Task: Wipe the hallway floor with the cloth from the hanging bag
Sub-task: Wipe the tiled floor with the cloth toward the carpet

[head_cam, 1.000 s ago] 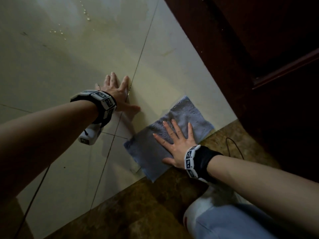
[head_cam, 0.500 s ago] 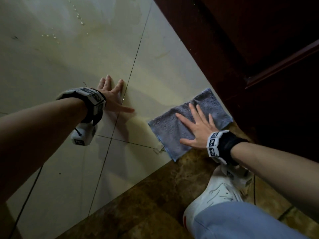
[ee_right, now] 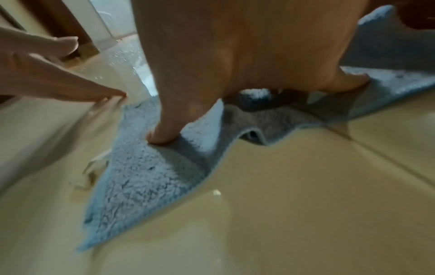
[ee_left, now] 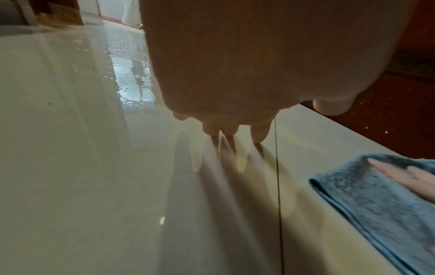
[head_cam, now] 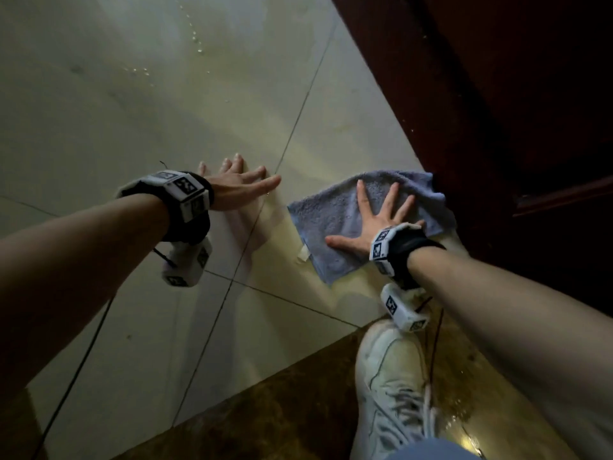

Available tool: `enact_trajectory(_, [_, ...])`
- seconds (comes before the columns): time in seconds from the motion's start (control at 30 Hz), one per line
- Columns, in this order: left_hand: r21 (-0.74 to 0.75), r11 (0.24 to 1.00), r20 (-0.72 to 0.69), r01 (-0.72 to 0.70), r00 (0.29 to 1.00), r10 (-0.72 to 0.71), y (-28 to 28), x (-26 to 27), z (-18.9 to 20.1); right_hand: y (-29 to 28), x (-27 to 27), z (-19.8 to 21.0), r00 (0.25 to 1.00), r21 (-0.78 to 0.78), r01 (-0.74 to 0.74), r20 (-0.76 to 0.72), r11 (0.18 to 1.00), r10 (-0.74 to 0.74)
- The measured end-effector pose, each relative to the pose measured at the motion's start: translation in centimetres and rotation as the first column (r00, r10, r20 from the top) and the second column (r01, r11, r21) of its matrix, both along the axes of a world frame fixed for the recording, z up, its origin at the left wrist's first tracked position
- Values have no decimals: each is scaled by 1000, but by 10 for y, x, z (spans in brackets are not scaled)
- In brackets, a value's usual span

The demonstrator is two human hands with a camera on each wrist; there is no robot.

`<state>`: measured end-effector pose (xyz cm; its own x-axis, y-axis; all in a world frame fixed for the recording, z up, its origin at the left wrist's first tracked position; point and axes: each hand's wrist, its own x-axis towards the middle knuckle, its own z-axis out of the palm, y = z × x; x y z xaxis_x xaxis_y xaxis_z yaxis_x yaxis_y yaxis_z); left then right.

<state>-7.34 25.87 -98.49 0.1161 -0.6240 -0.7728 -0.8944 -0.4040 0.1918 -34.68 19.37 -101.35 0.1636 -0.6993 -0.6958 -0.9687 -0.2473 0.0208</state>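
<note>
Pale tiled floor (head_cam: 139,104) with water drops far off, dark wooden door (head_cam: 497,94) on the right, blue cloth (head_cam: 331,210) lying against the door's foot, right hand (head_cam: 381,217) spread flat pressing it, left hand (head_cam: 238,187) flat, fingers straight, on bare tile just left, white shoe (head_cam: 391,376) near.

Layout of the floor scene. The cloth (head_cam: 335,220) lies flat on the tiled floor (head_cam: 132,121), its far right edge touching the door (head_cam: 481,111). The right hand (head_cam: 381,220) rests spread on the cloth; the left hand (head_cam: 238,190) rests on bare tile just to the cloth's left. Water droplets (head_cam: 195,44) lie well beyond both hands. A shoe (head_cam: 391,376) stands behind the cloth, beneath the right forearm.
</note>
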Motion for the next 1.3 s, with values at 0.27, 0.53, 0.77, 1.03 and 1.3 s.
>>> enact_trajectory(0.27, [-137,980,-135,-146,983,128,-3,23,5,-61,87,-1,986,-8,-163,10,987,163])
enact_trajectory(0.53, [-285,903,-84,-321,947,310,-14,63,7,-107,191,4,933,-4,-357,42,934,357])
enact_trajectory(0.77, [-223,973,38,-60,997,70,-70,77,27,-133,244,11,927,31,-369,79,929,366])
enact_trajectory(1.03, [83,992,154,-90,985,77,-78,79,62,-141,257,33,935,130,-354,49,926,351])
enact_trajectory(1.3, [64,988,170,-139,977,126,-65,118,69,-161,280,35,928,115,-374,46,920,371])
